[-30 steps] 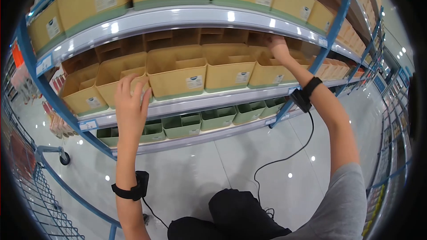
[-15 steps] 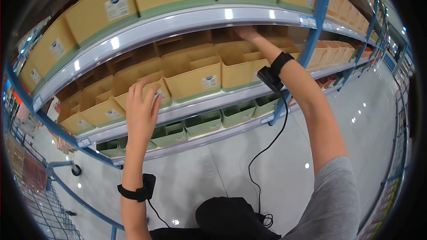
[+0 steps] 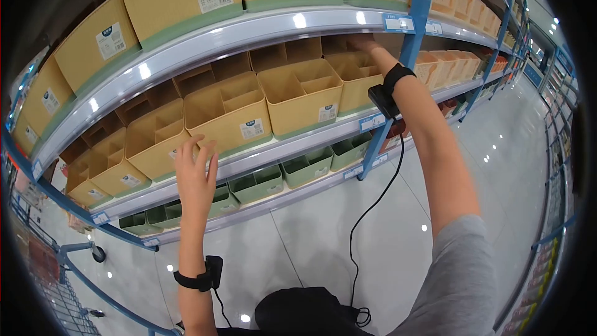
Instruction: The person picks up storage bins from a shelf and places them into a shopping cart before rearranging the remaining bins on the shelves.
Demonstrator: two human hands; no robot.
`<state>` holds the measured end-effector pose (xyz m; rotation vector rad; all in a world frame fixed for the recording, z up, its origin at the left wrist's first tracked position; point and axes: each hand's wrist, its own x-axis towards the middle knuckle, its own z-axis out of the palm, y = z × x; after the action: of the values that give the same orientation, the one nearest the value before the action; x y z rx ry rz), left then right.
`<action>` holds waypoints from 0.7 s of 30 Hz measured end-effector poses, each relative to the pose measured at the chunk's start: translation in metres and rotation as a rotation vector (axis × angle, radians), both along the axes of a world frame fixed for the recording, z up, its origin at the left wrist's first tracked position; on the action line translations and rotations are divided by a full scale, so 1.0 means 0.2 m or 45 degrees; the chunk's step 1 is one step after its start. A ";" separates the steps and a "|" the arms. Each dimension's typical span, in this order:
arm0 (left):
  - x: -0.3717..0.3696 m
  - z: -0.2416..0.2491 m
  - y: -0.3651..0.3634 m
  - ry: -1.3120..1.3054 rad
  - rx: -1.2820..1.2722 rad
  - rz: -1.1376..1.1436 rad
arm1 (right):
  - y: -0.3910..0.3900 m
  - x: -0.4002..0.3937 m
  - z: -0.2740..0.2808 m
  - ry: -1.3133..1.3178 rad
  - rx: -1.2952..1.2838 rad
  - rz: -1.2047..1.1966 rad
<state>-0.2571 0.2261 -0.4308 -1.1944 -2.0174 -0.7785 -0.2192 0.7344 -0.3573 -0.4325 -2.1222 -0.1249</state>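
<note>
The left arm rises straight up from the near edge of the scene, a black wrist strap (image 3: 198, 279) with a small box on it around the forearm. The left hand (image 3: 196, 171) is raised flat, palm toward the shelving, its fingers (image 3: 198, 147) spread and released; the fingertips rest against the lower front of a tan divided bin (image 3: 227, 115) on the middle shelf (image 3: 292, 144), just above the shelf's pale edge. It grips nothing.

The right arm stretches up and far to the right, bent slightly at the elbow, a grey sleeve (image 3: 463, 280) on its upper part. A black band with a sensor box (image 3: 384, 94) sits at the wrist, and a black cable (image 3: 367, 211) hangs from it down to the floor. The right hand (image 3: 367, 45) reaches under the upper shelf, over the top of another tan bin (image 3: 354, 74) next to the blue upright post (image 3: 407, 43). Its fingers are mostly hidden there, so I cannot tell whether they are clenched or loose.

Green bins (image 3: 261, 182) line the lowest shelf.
</note>
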 end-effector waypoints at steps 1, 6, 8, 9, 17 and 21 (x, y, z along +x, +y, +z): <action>0.00 -0.02 -0.01 0.015 0.012 0.005 | 0.00 -0.01 -0.01 0.007 -0.028 -0.009; 0.00 -0.09 -0.06 -0.016 0.031 0.027 | -0.02 -0.01 -0.09 0.044 -0.090 -0.035; 0.00 -0.09 -0.06 -0.042 0.026 0.042 | -0.02 -0.03 -0.11 0.055 -0.094 -0.038; 0.01 -0.09 -0.06 -0.048 0.022 0.046 | -0.02 -0.03 -0.11 0.061 -0.096 -0.041; 0.03 -0.07 -0.03 -0.026 0.054 -0.031 | -0.04 -0.02 -0.13 0.082 -0.114 -0.071; 0.06 0.04 -0.07 0.034 0.110 -0.030 | -0.07 -0.01 -0.14 0.086 -0.155 -0.084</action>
<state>-0.2451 0.2117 -0.4226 -1.1756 -1.9316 -0.8480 -0.2207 0.7198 -0.3846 -0.5708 -2.0563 -0.0185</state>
